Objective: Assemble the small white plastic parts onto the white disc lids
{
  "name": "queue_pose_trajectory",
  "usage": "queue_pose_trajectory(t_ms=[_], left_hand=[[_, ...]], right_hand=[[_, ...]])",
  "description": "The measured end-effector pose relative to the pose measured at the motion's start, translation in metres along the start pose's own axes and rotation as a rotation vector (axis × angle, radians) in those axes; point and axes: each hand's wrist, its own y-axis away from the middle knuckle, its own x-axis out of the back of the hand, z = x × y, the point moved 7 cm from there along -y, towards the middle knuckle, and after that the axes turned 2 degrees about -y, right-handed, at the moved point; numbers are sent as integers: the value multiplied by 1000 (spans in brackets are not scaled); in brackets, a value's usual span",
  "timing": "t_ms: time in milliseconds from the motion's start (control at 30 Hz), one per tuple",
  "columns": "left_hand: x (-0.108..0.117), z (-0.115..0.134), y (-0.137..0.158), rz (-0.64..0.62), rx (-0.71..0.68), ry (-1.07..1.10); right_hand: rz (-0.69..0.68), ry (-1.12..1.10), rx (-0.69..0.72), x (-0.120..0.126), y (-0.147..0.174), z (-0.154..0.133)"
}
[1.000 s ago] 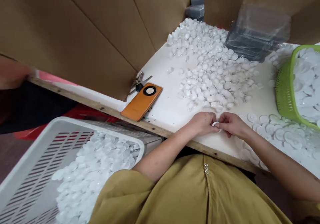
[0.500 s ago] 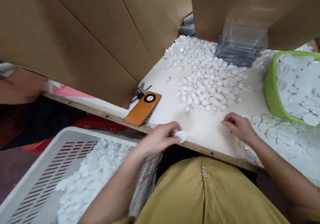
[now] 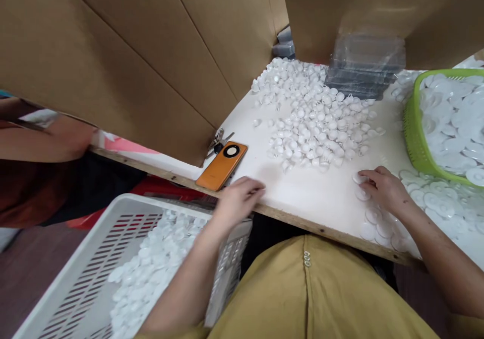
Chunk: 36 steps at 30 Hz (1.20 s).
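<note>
My right hand point(image 3: 387, 190) has its thumb and fingers closed at the edge of a white plastic disc point(image 3: 357, 178), just above the white tabletop point(image 3: 302, 190). Another disc point(image 3: 362, 194) lies right under those fingertips. My left hand point(image 3: 240, 198) is at the table's front edge by the phone, fingers curled together; whatever is in them, if anything, is hidden. In front of both hands spreads a heap of small white plastic caps with loops point(image 3: 321, 122). Loose flat discs point(image 3: 434, 203) lie around my right wrist.
A green basket point(image 3: 412, 127) full of white discs stands at right. Below left is a white crate point(image 3: 91, 258) of white pieces. An orange phone point(image 3: 217, 170) and keys point(image 3: 219, 142) lie by the cardboard wall point(image 3: 151, 77). Clear plastic packs point(image 3: 365, 67) sit behind. Another person's arm point(image 3: 49, 142) shows at left.
The white disc in my left hand no longer shows, and that hand has shifted slightly left. My right hand has moved right and up to the discs and grips one.
</note>
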Motion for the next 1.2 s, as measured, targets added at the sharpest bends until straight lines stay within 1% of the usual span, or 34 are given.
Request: queue_pose_trajectory(t_ms=[67,100,133,167,233,300,367,433,500,567,600,667,767,867,967,1067,1200], left_hand=[[-35,52,-36,20,-198,62],[-52,73,-51,21,-268,46],[-67,89,-65,10,-307,1],[-82,101,-76,-18,-326,-60],[-104,116,-93,-86,-316,-184],[-113,122,-97,-135,-301,-234],[-112,124,-92,-147,-294,-135],[-110,120,-80,-199,-247,100],[-111,111,-66,-301,-127,359],[-115,101,-55,-386,18,491],[-116,96,-52,-398,76,501],[-114,87,-50,-360,148,454],[-109,79,-51,-283,172,406],[-104,73,-52,-212,111,340],[-99,65,-51,-120,48,260],[-100,60,-51,-127,-6,230],[-104,64,-50,-180,-107,199]], right_hand=[[-10,1,-14,-1,-1,-2],[-14,0,-16,-1,-2,-4],[-16,1,-15,-1,-4,-6],[-16,3,-11,-2,-5,-8],[-18,15,-7,-2,-7,-12],[-25,35,5,-3,-10,-15],[-31,43,20,-3,-11,-17],[-24,19,19,-3,-13,-17],[-24,-38,-18,-3,-14,-15],[-52,-109,-53,-6,-16,-15],[-69,-145,-59,-7,-16,-17],[-84,-225,-43,-9,-17,-23],[-64,-352,-11,-8,-18,-34],[-83,-483,-22,-12,-17,-41],[-150,-715,-68,-20,-16,-50],[-219,-913,-135,-28,-17,-65],[-263,-977,-197,-35,-22,-80]])
